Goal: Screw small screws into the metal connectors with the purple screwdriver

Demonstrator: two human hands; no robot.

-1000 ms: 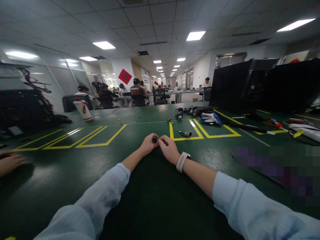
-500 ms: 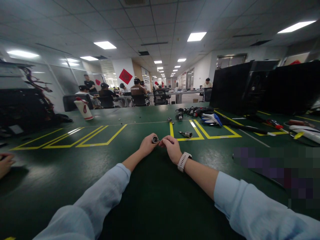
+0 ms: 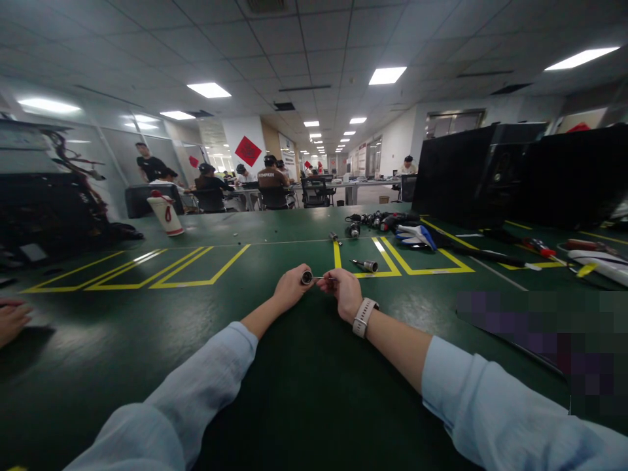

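Note:
My left hand (image 3: 291, 288) is closed round a small round metal part (image 3: 307, 277), its open end facing me. Just to the right, my right hand (image 3: 342, 289) pinches a thin metal rod (image 3: 321, 279) whose left end meets the side of the round part. Both hands are held over the green table (image 3: 275, 405). A metal piece with a narrow shaft (image 3: 366, 265) lies beyond my right hand, inside a yellow tape outline. Farther off, another small metal piece (image 3: 335, 238) rests near the tape.
Blue-white gloves (image 3: 416, 237), dark metal parts (image 3: 353, 229) and a red screwdriver (image 3: 540, 247) lie to the right, before black cases (image 3: 466, 173). A white cup (image 3: 167, 214) stands at the left. Another person's hand (image 3: 12, 320) is at the left edge.
My right hand has moved slightly right, away from my left hand, and more of the thin rod now shows between them. A person standing in the background has shifted left.

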